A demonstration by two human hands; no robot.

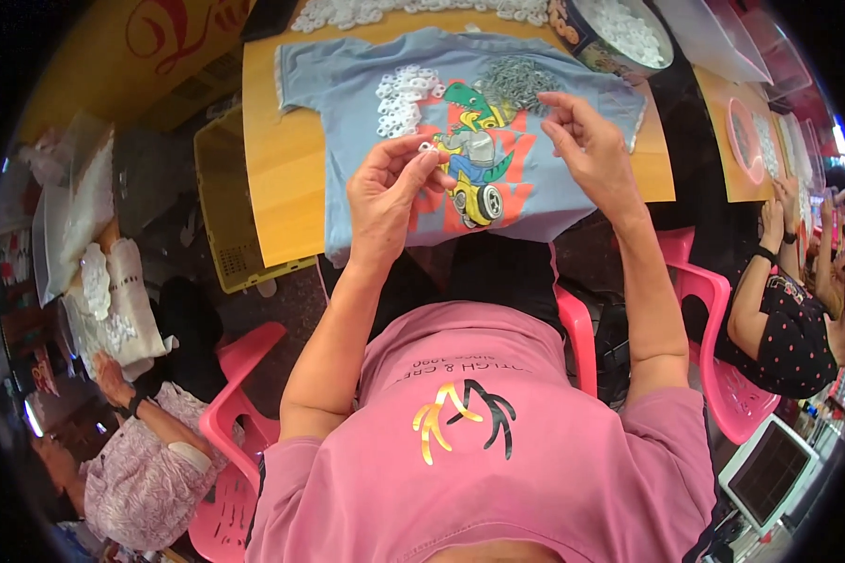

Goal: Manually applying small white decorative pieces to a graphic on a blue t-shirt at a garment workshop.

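Observation:
Between the thumb and forefinger of my left hand [385, 192] is a small white plastic clip [428, 147] with a hole in it. My right hand [593, 150] is raised beside a heap of thin grey metal nails [518, 84], its thumb and forefinger apart; I make out nothing between them. To the left of the nails lies a pile of similar white clips [406, 98]. Both piles rest on a blue-grey T-shirt [357, 75] with a cartoon dinosaur print, spread over the table and hanging over its near edge.
More white clips [347, 11] lie along the far side of the orange-brown table [272, 188]. A round tub [643, 61] of white pieces stands at the far right. A yellow crate [239, 267] is left of the table. Other people sit on both sides near pink chairs [714, 310].

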